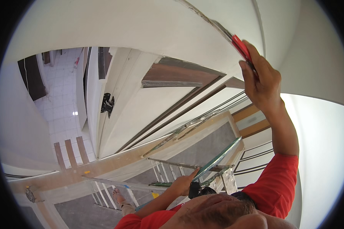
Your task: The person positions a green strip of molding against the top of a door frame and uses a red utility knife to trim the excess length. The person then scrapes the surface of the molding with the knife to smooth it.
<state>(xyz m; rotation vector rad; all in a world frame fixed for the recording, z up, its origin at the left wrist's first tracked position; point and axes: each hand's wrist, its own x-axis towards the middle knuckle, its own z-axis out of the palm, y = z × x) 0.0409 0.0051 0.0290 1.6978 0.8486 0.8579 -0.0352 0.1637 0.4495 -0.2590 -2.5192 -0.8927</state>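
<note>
My right hand (262, 78) is raised high, its fingers closed round the red handle of a putty knife (240, 47). The knife's thin blade, seen nearly edge-on, lies against a rough seam (202, 15) in the white surface overhead. Lower down, my left hand (184, 184) grips a long flat green board (218, 158) by its near end. The board slants up to the right, its face mostly turned away; I cannot make out what is on it.
Below stand a stepladder (107, 194) with a bare foot on it and a paint-spattered metal frame (228, 181). A white door panel (122, 103) with a black lock is at left, beside a white tiled floor (63, 110) with brown strips. Grey sheets (202, 149) cover the floor.
</note>
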